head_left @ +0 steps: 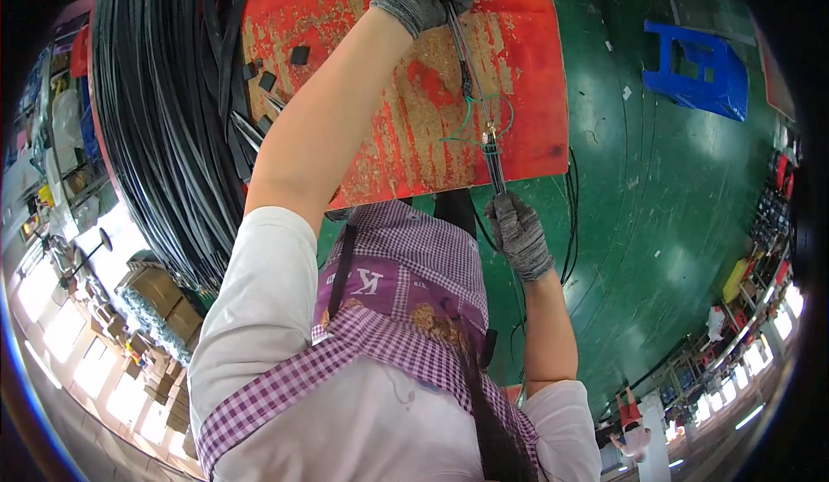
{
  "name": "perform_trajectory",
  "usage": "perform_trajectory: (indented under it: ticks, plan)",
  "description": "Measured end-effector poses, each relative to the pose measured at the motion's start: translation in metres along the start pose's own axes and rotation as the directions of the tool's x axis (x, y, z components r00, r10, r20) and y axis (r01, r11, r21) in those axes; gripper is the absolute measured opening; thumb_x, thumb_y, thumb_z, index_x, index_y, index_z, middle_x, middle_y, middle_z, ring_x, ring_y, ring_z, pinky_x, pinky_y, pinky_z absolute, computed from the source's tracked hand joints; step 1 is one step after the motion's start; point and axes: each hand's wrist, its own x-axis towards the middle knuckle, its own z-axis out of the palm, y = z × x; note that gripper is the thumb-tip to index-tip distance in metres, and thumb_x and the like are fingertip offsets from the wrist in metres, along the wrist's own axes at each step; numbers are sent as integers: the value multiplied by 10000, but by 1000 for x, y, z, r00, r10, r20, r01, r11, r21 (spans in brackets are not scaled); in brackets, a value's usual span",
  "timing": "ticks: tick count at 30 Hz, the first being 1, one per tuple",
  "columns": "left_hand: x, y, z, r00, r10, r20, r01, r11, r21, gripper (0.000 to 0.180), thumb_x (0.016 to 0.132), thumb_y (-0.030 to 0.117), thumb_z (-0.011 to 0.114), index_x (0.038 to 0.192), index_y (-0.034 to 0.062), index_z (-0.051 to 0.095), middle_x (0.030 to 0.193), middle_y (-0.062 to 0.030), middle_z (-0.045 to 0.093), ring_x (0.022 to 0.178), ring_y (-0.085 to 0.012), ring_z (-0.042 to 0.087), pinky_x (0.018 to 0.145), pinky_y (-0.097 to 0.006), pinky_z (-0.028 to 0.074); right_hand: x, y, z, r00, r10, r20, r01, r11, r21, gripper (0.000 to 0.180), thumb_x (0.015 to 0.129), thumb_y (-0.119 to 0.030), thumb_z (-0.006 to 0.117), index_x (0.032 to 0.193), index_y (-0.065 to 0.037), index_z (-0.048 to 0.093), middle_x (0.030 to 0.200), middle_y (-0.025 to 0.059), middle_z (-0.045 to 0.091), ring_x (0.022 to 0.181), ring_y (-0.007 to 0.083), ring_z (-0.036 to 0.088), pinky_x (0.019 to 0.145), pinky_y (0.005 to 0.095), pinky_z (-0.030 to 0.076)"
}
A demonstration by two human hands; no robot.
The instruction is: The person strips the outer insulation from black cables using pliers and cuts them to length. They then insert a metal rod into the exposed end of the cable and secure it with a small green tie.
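Observation:
Both of my hands wear grey knit gloves. At the far edge of the worn red tabletop (527,67), my left hand (425,0) is closed around thin dark strands (458,41). These run toward me to a black cable bundle (494,167) with a brassy piece at its end. My right hand (518,238) grips that bundle just off the table's near edge, fingers wrapped round it. A thin green thread (509,119) loops loosely around the joint between my hands. How the strands meet the brassy end is too small to make out.
A thick bundle of long black cables (147,119) lies along the left side. Near it are metal hand tools (248,130) and small black pieces (300,54). A blue plastic stool (734,85) rests on the green floor at right. Another person (635,437) is far off.

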Motion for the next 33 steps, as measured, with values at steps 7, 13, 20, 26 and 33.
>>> perform_trajectory:
  ticks: [7, 13, 20, 26, 33]
  plan:
    - [6, -1, -4, 997, -2, -76, 13, 990, 140, 385, 805, 403, 411, 540, 127, 367, 470, -11, 364, 415, -162, 376, 404, -298, 341, 33, -18, 7, 993, -85, -86, 76, 992, -96, 305, 835, -287, 387, 699, -35, 491, 534, 5, 422, 491, 96, 388, 465, 246, 332]
    - [11, 16, -5, 994, -64, -84, 82, 969, 231, 396, 789, 413, 434, 587, 74, 452, 521, -74, 472, 526, -234, 496, 510, -358, 430, 80, -50, 17, 977, -184, -112, 181, 983, -37, 323, 834, -294, 379, 699, -28, 503, 560, 55, 456, 497, 129, 432, 477, 263, 368]
    - [57, 68, -2, 974, 207, -94, -208, 978, 2, 386, 794, 400, 437, 887, 25, 430, 760, -147, 533, 676, -268, 527, 648, -381, 455, 94, -82, 25, 996, -90, 2, 89, 983, 159, 313, 835, -316, 394, 702, -59, 514, 559, -5, 459, 468, 76, 401, 437, 213, 340]
    - [80, 103, -17, 874, 352, 335, -361, 932, -37, 359, 845, 275, 399, 540, 94, 342, 481, -10, 310, 441, -146, 322, 451, -288, 358, 108, -108, 28, 985, 61, 162, -86, 985, 153, 320, 830, -358, 397, 717, -83, 516, 562, -19, 444, 440, 41, 351, 386, 185, 284]
    - [97, 110, -65, 855, 151, 497, -134, 989, -69, 356, 757, 423, 482, 634, 91, 442, 522, 25, 406, 419, -112, 381, 387, -260, 364, 162, -62, 40, 718, -691, 78, 561, 509, -653, 216, 820, -197, 363, 864, -40, 506, 700, 116, 550, 598, 236, 524, 531, 354, 417]
